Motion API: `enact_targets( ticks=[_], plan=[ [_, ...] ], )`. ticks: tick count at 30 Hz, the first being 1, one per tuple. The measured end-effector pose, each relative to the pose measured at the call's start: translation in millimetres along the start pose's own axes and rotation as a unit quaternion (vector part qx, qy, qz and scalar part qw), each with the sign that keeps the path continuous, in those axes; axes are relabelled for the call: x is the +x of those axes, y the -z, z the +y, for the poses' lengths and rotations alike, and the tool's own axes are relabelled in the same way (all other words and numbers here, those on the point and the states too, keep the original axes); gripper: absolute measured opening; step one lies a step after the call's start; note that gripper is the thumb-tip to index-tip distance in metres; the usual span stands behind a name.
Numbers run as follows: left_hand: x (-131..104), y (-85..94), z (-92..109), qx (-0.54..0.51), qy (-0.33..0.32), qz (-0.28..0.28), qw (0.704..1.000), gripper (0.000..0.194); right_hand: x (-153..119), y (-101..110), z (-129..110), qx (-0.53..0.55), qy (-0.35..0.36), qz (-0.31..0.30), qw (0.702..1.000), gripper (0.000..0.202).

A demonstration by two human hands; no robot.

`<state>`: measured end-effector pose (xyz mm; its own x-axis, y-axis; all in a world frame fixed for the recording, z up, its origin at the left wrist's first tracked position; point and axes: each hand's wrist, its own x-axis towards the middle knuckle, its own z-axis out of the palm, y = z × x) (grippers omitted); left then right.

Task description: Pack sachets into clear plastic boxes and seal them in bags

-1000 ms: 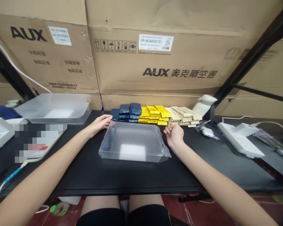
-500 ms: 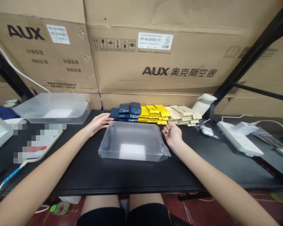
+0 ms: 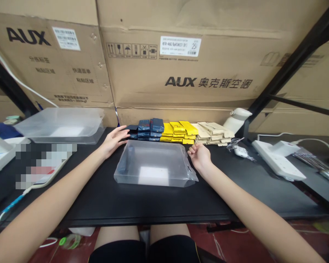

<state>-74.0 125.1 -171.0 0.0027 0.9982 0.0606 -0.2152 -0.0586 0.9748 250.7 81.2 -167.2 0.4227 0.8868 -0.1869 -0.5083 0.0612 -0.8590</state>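
Note:
A clear plastic tray [image 3: 156, 160] lies on the black table between my hands, with a white patch showing through its base. My left hand [image 3: 113, 141] is at its far left corner, fingers spread and holding nothing, fingertips close to the dark blue packets [image 3: 150, 128]. By the tray's right side, my right hand [image 3: 199, 156] rests with its fingers curled in and nothing visible in them; whether it touches the tray's edge I cannot tell. Behind the tray, stacked yellow packets [image 3: 178, 132] and beige packets [image 3: 214, 133] continue the row to the right of the blue ones.
Another clear plastic tray [image 3: 60, 126] sits at the back left, beyond a phone [image 3: 53, 164] on a cable. Rightward are a white bottle [image 3: 237, 120], a small white item in clear wrap [image 3: 240, 151] and a power strip [image 3: 279, 160]. Cardboard [image 3: 142, 84] walls the back.
My left hand has shifted slightly left, away from the blue packets, and its fingers have spread. My right hand and the tray are almost unmoved.

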Motion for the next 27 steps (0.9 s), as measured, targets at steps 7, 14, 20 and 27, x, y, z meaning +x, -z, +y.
enact_targets(
  ticks=[7, 14, 20, 27],
  plan=[
    [1, -3.6, -2, 0.010, 0.022, -0.009, 1.000, 0.048, 0, 0, 0, 0.004, -0.008, 0.000, 1.000, 0.020],
    [3, -3.2, -4, 0.057, 0.007, 0.056, 0.997, 0.027, 1, 1, 0, -0.002, -0.012, -0.013, 1.000, 0.021],
    [0, 1.5, 6, 0.136, -0.175, 0.206, 0.953, 0.023, -1, -2, -1, 0.001, -0.006, -0.003, 1.000, 0.020],
    [-22, -19.8, 28, 0.101, -0.230, 0.162, 0.954, 0.018, -9, -5, -2, -0.038, 0.065, -0.038, 0.996, 0.018]
  ],
)
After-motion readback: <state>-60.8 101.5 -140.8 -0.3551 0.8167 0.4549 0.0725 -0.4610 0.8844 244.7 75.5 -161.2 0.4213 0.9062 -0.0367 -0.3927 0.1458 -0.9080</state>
